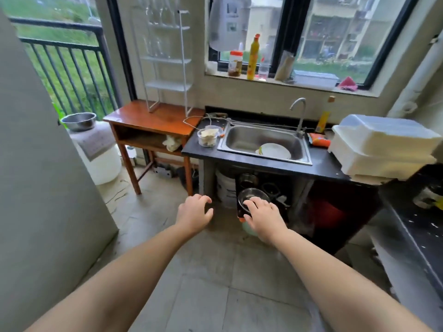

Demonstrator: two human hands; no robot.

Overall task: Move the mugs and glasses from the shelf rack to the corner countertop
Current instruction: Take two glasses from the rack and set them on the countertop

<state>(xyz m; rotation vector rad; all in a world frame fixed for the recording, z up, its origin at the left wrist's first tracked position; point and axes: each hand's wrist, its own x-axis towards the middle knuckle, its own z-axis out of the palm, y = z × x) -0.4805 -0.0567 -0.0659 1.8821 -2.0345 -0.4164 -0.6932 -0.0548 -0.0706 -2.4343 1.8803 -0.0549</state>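
Both arms are reaching forward over the tiled floor, palms down. The left hand (194, 213) is hanging with its fingers loosely spread and slightly curled, gripping nothing. The right hand (263, 216) is likewise spread and empty, showing in front of the open space under the sink.

The white shelf rack (167, 61) is standing far left on the wooden tabletop (153, 121), against the wall beside the balcony door. Clear glasses (159, 13) are sitting on its upper tiers, blurred and hard to count; whether any mugs are among them cannot be told. Its lowest tier is looking bare.

To the right of the wooden tabletop, the dark tabletop (261, 161) is carrying a steel sink (263, 142) with a white plate (274, 152) lying in it, and a clear container (207, 137) is sitting just left of the sink. White plastic bins (381, 149) are stacked at the far right, where the dark tabletop is turning the corner toward the near right.
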